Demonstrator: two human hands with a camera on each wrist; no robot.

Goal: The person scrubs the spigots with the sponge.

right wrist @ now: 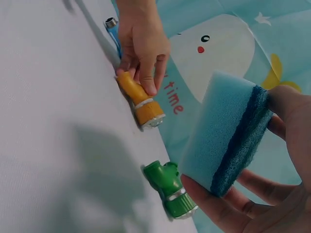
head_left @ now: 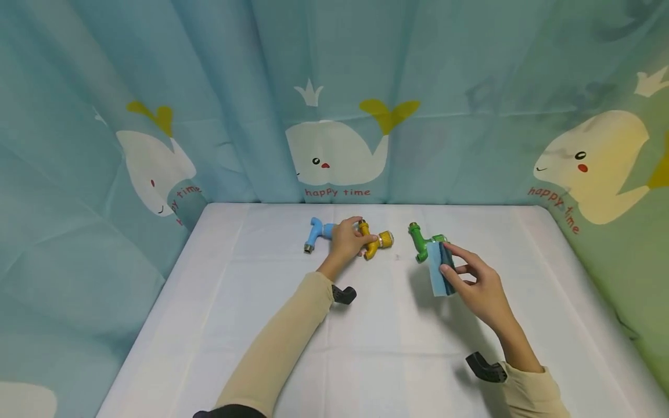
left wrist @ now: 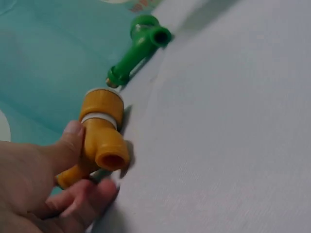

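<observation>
Right grip (head_left: pixel 473 284): fingers and thumb pinch a blue sponge (head_left: pixel 439 268) by its edges, dark scouring face toward the fingers, held clear above the white surface (head_left: pixel 366 348). Just behind the sponge a green tap fitting (head_left: pixel 422 241) lies on the surface. Left grip (head_left: pixel 347 239), further back: thumb and fingers curl round a yellow tap fitting (head_left: pixel 373 241) lying on the surface, well apart from the green one. Under the left grip's far side a blue tap fitting (head_left: pixel 316 232) also lies, possibly touching the palm; view unclear. Whale-print curtain (head_left: pixel 334 116) behind.
</observation>
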